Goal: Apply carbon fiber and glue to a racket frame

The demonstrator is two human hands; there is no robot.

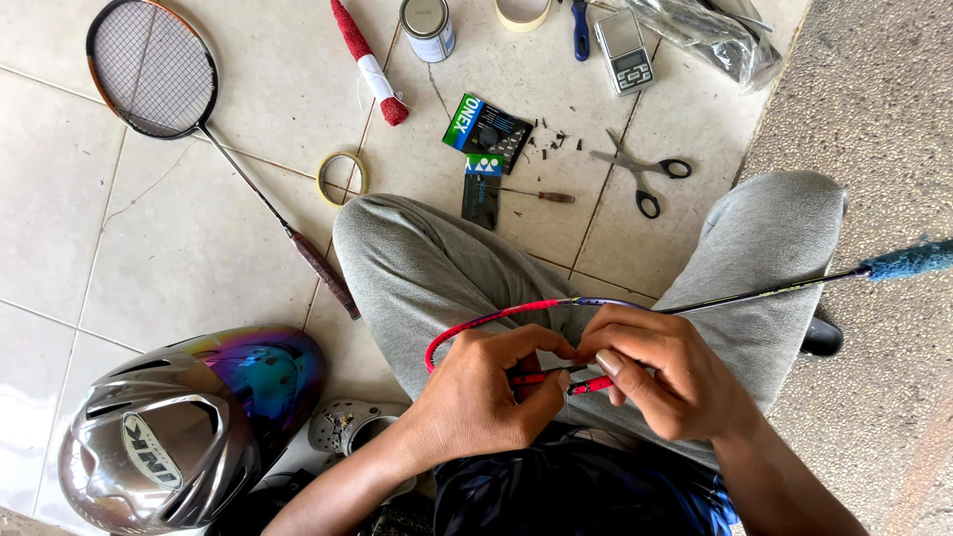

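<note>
A badminton racket with a red frame [475, 323] lies across my lap, its thin shaft [764, 293] running right to a blue grip [908, 260]. Both hands pinch the near edge of the frame. My left hand [486, 392] grips it from the left. My right hand [660, 372] holds it just to the right, fingers curled over the frame. The two hands' fingertips almost touch. I sit cross-legged in grey trousers.
On the tiled floor lie a second racket [154, 69], a tape ring [342, 177], a red grip roll [365, 60], a can [429, 28], two small packets [486, 129], scissors [640, 169], an awl [541, 196] and a pocket scale [628, 50]. A helmet [189, 422] sits at my left.
</note>
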